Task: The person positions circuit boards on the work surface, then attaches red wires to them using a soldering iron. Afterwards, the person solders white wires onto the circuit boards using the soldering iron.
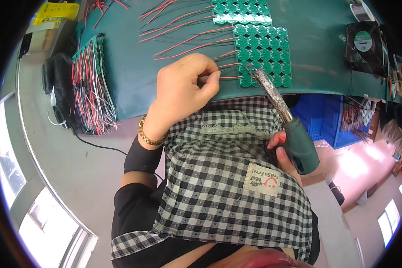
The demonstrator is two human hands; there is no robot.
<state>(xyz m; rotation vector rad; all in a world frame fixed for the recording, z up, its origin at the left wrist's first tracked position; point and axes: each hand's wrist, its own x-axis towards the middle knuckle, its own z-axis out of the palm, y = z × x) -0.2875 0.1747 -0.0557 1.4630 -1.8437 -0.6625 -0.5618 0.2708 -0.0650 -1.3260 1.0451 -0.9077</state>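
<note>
Panel of round green circuit boards (264, 49) lies near the front edge of the teal tabletop (134, 76). The left hand (186, 82) pinches a thin red wire (230, 77); tugging could misalign it. The right hand (285, 157) grips a green-handled metal soldering iron (297, 136); slipping could scorch neighbouring circuits.

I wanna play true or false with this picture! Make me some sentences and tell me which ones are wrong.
1. The right hand holds a soldering iron. True.
2. Its handle is bright yellow. False: it is dark green.
3. The left hand is left of the nearer circuit-board panel. True.
4. A gold bracelet is on the right wrist. False: it is on the left one.
5. The checked apron is black and white. True.
</note>
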